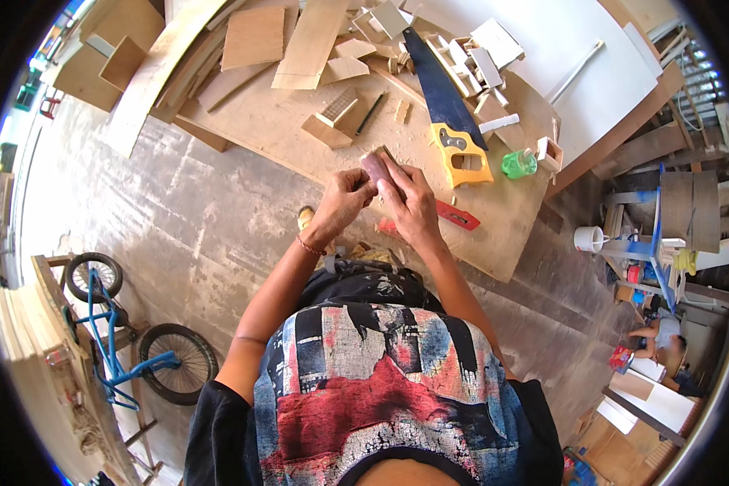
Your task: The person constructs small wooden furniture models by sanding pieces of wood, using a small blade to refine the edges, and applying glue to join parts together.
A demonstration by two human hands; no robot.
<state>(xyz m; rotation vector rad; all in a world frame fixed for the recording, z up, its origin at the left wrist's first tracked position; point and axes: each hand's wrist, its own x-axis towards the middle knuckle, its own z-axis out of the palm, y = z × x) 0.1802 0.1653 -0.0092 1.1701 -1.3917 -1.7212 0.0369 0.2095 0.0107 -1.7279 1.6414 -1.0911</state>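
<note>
In front of my chest, over the near edge of the workbench [300, 158], my two hands meet. My right hand [414, 209] is closed round a small flat wooden piece [390, 155] and a reddish-brown sheet [374, 168] that looks like sandpaper. Beside it, my left hand [347, 201] has its fingers curled in a pinch against the lower end of the sheet; what lies between its fingertips is hidden. Below my right hand, a red level-like tool [458, 215] lies on the bench. A handsaw [454, 105] with a yellow handle rests farther right.
Wood offcuts [350, 61] and small wooden boxes [498, 42] crowd the far bench. A green bottle [519, 164] stands right of the saw, and a dark pencil-like stick [370, 114] lies ahead. A blue bicycle [117, 356] is at left; another person [664, 344] is far right.
</note>
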